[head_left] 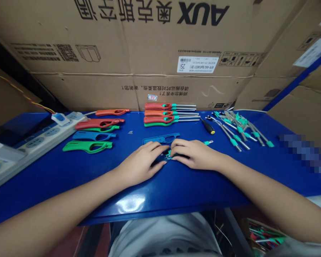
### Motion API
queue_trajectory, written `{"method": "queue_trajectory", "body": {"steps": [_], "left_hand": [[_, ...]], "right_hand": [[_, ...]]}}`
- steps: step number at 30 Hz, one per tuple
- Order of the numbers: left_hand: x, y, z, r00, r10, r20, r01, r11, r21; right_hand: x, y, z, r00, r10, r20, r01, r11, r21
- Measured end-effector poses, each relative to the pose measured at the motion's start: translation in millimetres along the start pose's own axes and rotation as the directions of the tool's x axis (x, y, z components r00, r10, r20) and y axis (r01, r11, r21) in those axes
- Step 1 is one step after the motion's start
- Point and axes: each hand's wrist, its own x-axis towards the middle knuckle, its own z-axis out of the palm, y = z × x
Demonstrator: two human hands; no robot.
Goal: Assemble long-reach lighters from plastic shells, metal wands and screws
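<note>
My left hand [144,161] and my right hand [194,153] meet at the middle of the blue table. Between their fingertips is a lighter's inner assembly [169,154], with a green part and thin wires showing. My right hand's fingers pinch it. A green-and-metal tube end [209,142] sticks out beyond that hand. My left thumb and fingers curl in from the other side; what they grip is mostly hidden. Just behind the hands lies a blue lighter shell half [160,138].
Coloured lighter shells [88,145] lie at left beside a power strip [46,135]. Assembled lighters [157,119] are stacked at the back, near small screws [130,132]. A screwdriver [208,126] and several tube assemblies [239,128] lie at right. Cardboard [149,64] walls the back.
</note>
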Motion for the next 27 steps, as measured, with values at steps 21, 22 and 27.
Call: {"method": "queue_trajectory", "body": {"steps": [21, 22, 27], "left_hand": [[0.8, -1.6, 0.3, 0.999, 0.033, 0.033, -0.033, 0.999, 0.024], [0.9, -1.6, 0.3, 0.999, 0.032, 0.03, -0.033, 0.999, 0.02], [0.6, -1.1, 0.5, 0.999, 0.032, 0.014, -0.032, 0.999, 0.009]], "right_hand": [[0.6, -3.3, 1.8, 0.996, 0.071, -0.053, -0.067, 0.995, 0.074], [0.4, -4.1, 1.6, 0.997, 0.066, -0.044, -0.064, 0.997, 0.047], [1.8, -9.2, 2.2, 0.999, 0.046, 0.028, -0.043, 0.996, -0.072]]}}
